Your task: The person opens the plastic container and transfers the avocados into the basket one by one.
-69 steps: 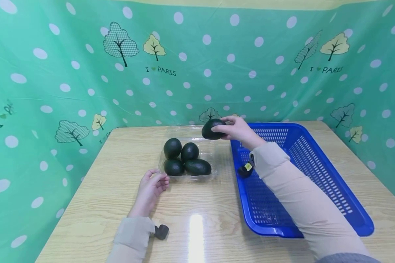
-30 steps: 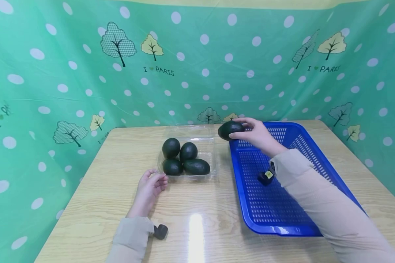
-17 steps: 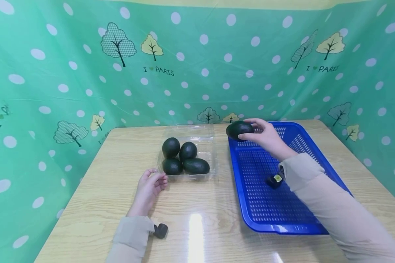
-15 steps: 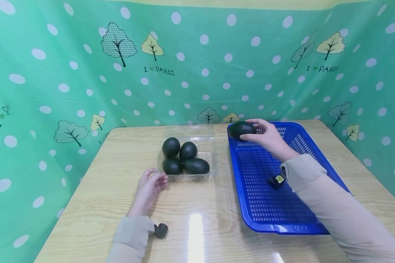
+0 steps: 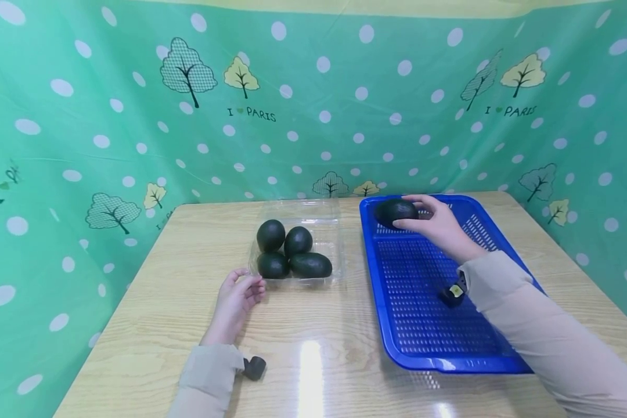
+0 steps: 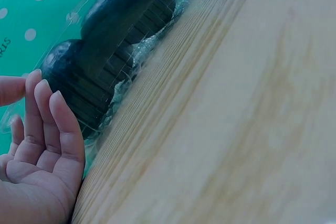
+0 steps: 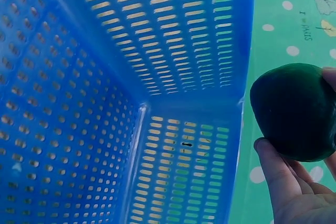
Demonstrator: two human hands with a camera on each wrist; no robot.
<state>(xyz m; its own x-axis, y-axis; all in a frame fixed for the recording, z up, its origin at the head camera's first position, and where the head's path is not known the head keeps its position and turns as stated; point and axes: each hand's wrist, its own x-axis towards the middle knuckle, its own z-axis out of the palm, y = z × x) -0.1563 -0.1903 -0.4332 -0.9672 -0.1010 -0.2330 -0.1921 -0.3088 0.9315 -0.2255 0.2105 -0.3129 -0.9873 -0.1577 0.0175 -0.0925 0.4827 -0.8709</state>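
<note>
A dark green avocado [image 5: 395, 213] is gripped between the thumb and fingers of my right hand [image 5: 439, 223], over the far left corner of the blue basket [image 5: 386, 325]. The right wrist view shows this avocado [image 7: 294, 111] above the basket's rim level. My left hand [image 5: 238, 297] pinches the near left corner of a clear plastic clamshell box [image 5: 326, 233] with thumb and fingertips. Several more avocados [image 5: 312, 265] lie in the box, toward its left and near side. In the left wrist view, the box wall [image 6: 118, 90] stands right by the fingertips.
The blue basket has slotted walls and stands on the right of the wooden table [image 5: 188, 249]. Behind the box lies its raised clear lid [image 5: 300, 209]. A green dotted cloth [image 5: 303, 116] hangs along the back and sides.
My right hand has carried the avocado rightward from above the clamshell box to over the basket's far left corner, lowering it a little lately. The left hand has stayed at the box corner.
</note>
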